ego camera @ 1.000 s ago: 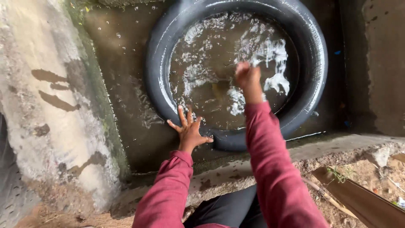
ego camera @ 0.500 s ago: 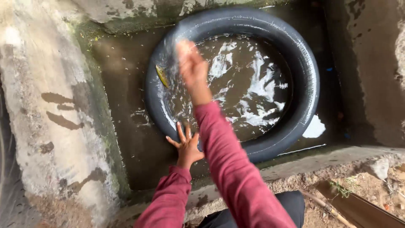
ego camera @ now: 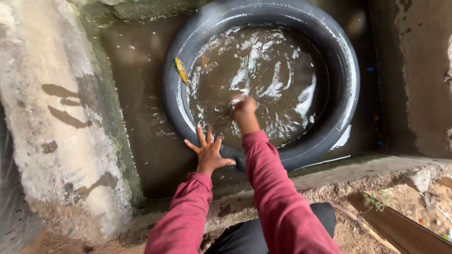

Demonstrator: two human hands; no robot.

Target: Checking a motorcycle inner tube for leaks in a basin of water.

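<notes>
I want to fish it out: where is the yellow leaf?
Head view: the yellow leaf lies on the black tube's upper-left inner rim, above the left hand.

Black rubber tyre [ego camera: 346, 70] lying flat in trough, holding muddy water.

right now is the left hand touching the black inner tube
Touching. The head view shows the left hand spread flat with its palm and fingers pressed on the near rim of the black inner tube; no gap shows between them.
</notes>
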